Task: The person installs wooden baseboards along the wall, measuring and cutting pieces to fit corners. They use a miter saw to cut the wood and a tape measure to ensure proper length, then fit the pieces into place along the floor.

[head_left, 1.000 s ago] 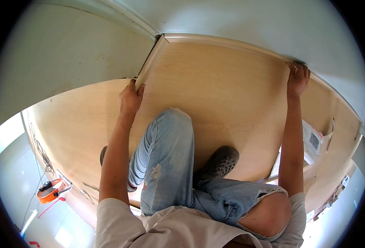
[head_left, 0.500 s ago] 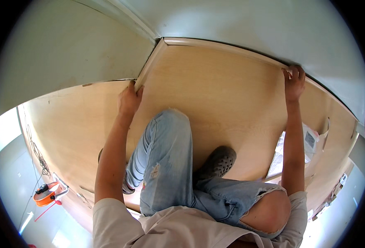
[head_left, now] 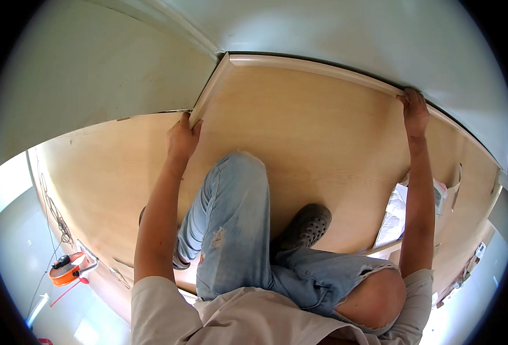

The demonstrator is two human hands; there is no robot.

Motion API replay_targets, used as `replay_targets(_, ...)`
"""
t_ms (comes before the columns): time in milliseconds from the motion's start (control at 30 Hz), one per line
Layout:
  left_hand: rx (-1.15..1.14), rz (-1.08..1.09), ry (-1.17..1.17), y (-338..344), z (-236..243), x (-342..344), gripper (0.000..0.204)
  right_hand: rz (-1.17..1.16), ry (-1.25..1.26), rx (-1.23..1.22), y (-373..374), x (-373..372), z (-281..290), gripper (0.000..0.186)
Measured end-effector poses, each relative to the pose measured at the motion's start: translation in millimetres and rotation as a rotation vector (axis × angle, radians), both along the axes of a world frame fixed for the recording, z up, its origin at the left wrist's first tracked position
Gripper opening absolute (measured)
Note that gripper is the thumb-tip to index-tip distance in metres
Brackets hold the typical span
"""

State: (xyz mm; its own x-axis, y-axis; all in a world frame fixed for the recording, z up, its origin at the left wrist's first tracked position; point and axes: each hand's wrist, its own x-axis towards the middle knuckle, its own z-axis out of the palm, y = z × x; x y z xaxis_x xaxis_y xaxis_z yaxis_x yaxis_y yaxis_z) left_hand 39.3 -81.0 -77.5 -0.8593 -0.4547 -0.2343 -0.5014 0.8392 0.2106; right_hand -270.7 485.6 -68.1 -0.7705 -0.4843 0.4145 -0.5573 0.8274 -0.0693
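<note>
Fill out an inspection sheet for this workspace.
Surface: light wood-look floor.
Job's things: short trim strip and long trim strip, meeting at the corner; a dark line shows between the long one and the wall.
Clutter: crumpled white sheeting near the right forearm; orange object at lower left.
Hands: left hand grips the short strip's near end; right hand grips the long strip.
Cables: dark cable, loosely bunched, far left.
Surroundings: pale walls beyond both strips.

A pale wood-grain floor (head_left: 317, 132) is carrying two trim strips (head_left: 317, 68) meeting at its far corner, a dark perforated clog (head_left: 311, 223) resting near the middle, crumpled pale wrapping (head_left: 391, 215) lying toward the right edge, and thin cables (head_left: 64, 232) tangling along the left edge.
</note>
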Motion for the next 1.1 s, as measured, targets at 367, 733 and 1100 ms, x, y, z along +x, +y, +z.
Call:
replay_targets(367, 0.016, -0.006, 0.036, 1, 0, 0, 0.044, -0.254, 0.389, -0.077, -34, 29, -10, 0.028)
replay_targets(733, -0.006, -0.019, 0.029, 4, 4, -1, 0.043, -0.359, -0.087, -0.337, -49, 21, -13, 0.025)
replay_targets(1100, -0.060, 0.014, -0.004, 12, 10, -8, 0.043, -0.291, -0.092, -0.369, -52, 19, -7, 0.017)
